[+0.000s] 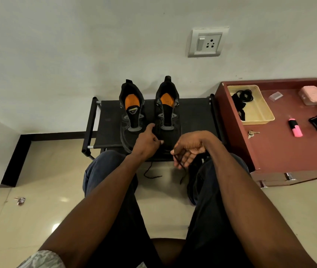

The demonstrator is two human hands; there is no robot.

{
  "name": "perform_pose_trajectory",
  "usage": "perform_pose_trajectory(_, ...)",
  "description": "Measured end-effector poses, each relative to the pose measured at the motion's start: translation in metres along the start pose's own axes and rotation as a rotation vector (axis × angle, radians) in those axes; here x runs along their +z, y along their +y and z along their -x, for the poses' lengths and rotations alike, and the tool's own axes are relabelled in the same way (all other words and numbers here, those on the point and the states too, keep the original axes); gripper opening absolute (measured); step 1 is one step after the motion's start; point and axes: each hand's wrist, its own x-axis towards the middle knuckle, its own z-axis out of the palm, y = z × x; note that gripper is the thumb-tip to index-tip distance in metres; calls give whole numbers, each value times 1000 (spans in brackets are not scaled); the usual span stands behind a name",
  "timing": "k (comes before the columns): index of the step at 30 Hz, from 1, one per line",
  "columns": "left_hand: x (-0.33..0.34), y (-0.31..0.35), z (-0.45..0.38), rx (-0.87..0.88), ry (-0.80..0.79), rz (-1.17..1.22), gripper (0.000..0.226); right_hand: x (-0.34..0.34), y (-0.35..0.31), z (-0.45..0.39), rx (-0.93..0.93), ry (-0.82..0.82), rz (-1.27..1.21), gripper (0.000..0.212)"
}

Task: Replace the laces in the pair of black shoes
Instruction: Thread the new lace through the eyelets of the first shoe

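Here, two black shoes point(150, 107) stand side by side on a black bench point(192, 120). The left hand point(147, 141) points a finger between them, its grip pinching nothing visible; the right hand point(187, 149) grasps a black lace point(181, 163) dangling floorward.

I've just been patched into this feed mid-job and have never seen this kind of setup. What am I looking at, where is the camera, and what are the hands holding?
There is no machine here: a seated person wears one wide-angle camera on the head, looking forward and down, so the arms enter from the bottom. The pair of black shoes with orange insoles stands on a low black rack against the wall. The left hand reaches to the shoes, its index finger stretched out, touching them. The right hand holds a black lace whose ends hang toward the floor. To the right, a reddish cabinet top carries a yellow tray of black cords, a pink highlighter, keys and a pink case.
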Motion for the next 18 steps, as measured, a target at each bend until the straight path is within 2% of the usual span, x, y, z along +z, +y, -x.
perform_pose_trajectory(4, 0, -4, -1, -32, -7, 61, 54, 4, 1, -2, 116, 30, 52, 25)
perform_pose_trajectory(6, 0, -3, -4, -46, 5, 41, 38, 2, 2, -9, 145, 223, 72, 24)
perform_pose_trajectory(8, 1, -2, -5, -44, 27, -8, 29, -4, 4, -16, 159, 524, 186, 23)
perform_pose_trajectory(10, 3, -2, -6, -16, 57, -87, 22, -10, 5, -20, 93, 793, 304, 23)
perform_pose_trajectory(11, 3, -2, -6, 0, 71, -119, 16, -12, 4, -22, 21, 875, 304, 21)
perform_pose_trajectory(13, 4, -2, -5, 14, 89, -140, 6, -9, -2, -21, -134, 935, 162, 25)
perform_pose_trajectory(14, 4, -1, -5, 21, 99, -139, 8, -5, -6, -21, -189, 949, 114, 30)
perform_pose_trajectory(18, 6, 9, -3, 15, 119, -5, 7, 3, -11, -27, -209, 976, 162, 42)
